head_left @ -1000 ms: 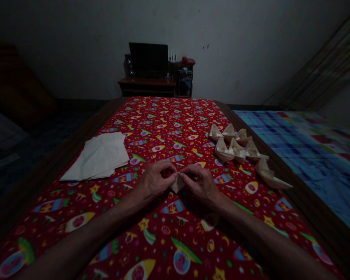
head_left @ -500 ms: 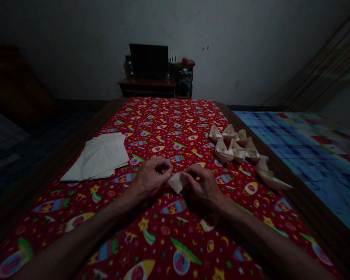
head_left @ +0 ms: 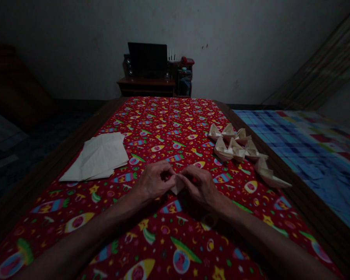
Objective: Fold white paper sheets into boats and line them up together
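A small piece of folded paper is held between my hands over the red patterned cloth. My left hand is closed, thumb and fingers pinching its left side. On the right side, my right hand pinches it too. Fingers cover much of the paper; its lower pointed part shows between them. Several folded paper boats stand in a cluster to the right, beyond my right hand. To the left of my left hand lies a stack of paper sheets, slightly fanned.
The cloth covers a table with dark wooden edges. Right of it is a surface with a blue checked cover. At the far end, a monitor and a red telephone stand on a wooden desk against the wall.
My left hand has moved right and now pinches the folded paper's left side. Both hands are closer together, and less of the paper shows. The boats and sheets stay in place.
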### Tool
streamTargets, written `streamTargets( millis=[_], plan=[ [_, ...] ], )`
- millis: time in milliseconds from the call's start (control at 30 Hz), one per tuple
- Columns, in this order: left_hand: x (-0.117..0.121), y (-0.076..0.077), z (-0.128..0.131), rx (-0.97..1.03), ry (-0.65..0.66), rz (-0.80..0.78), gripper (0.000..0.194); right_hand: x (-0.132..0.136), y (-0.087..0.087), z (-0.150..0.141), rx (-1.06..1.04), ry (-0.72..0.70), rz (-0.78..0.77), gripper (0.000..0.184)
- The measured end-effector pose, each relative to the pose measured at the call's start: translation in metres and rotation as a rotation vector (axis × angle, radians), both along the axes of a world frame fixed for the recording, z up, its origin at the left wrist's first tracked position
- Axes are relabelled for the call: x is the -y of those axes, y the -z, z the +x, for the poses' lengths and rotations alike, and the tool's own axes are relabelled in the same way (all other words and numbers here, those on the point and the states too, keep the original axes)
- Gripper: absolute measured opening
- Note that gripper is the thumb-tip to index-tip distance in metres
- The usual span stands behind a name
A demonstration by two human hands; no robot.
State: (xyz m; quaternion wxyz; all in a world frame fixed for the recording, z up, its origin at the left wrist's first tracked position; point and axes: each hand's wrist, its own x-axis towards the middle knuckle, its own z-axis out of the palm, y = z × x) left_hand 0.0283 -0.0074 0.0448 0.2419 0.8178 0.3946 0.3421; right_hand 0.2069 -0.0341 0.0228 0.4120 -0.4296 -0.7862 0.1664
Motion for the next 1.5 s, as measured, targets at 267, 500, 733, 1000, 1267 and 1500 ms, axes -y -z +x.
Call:
streamTargets(
  millis=[267, 500, 733, 1000, 1267, 1500],
  plan=[
    [0.001, 0.001, 0.000, 0.023, -0.011, 0.027, 0.009, -0.001, 0.002, 0.001, -0.009, -0.047, 0.025, 0.013],
    [-0.001, 0.003, -0.002, 0.023, -0.052, 0.031, 0.010, -0.003, 0.007, 0.006, -0.004, -0.001, 0.001, 0.015],
    [-0.003, 0.010, -0.010, -0.042, -0.159, 0.150, 0.009, -0.004, 0.004, 0.006, 0.004, 0.044, 0.050, 0.015],
    [-0.015, 0.025, -0.026, -0.086, -0.270, 0.093, 0.008, -0.013, 0.015, 0.026, 0.189, 0.130, 0.130, 0.015],
    [-0.026, 0.029, -0.030, -0.200, -0.347, -0.072, 0.008, -0.015, 0.019, 0.029, 0.341, 0.175, -0.050, 0.012],
    [-0.023, 0.020, -0.026, -0.185, -0.136, -0.104, 0.018, -0.017, 0.022, 0.029, 0.391, 0.212, -0.072, 0.013]
  ],
)
